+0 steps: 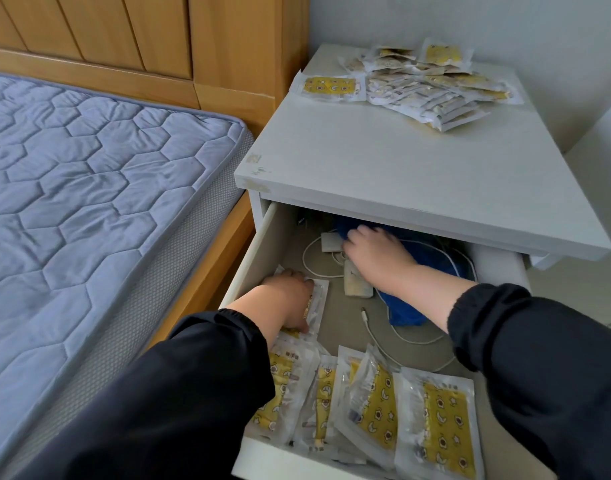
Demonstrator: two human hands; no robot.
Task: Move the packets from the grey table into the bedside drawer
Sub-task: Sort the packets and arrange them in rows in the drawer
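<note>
A heap of yellow-and-white packets [432, 88] lies at the back of the grey table [383, 161], with one packet [332, 86] apart on its left. Below, the bedside drawer [259, 244] is pulled open. Several packets [380, 410] stand along its front. My left hand [290, 299] is inside the drawer at its left wall, fingers closed over another packet [319, 296]. My right hand [377, 254] reaches deeper in, palm down on a blue cloth [404, 310], fingers curled at its edge; whether it grips the cloth is unclear.
White cables [401, 337], a white adapter [330, 242] and a small pale object [356, 285] lie on the drawer floor. A bed with a blue quilted mattress [89, 168] and a wooden headboard [151, 32] stands close on the left. A wall is behind the table.
</note>
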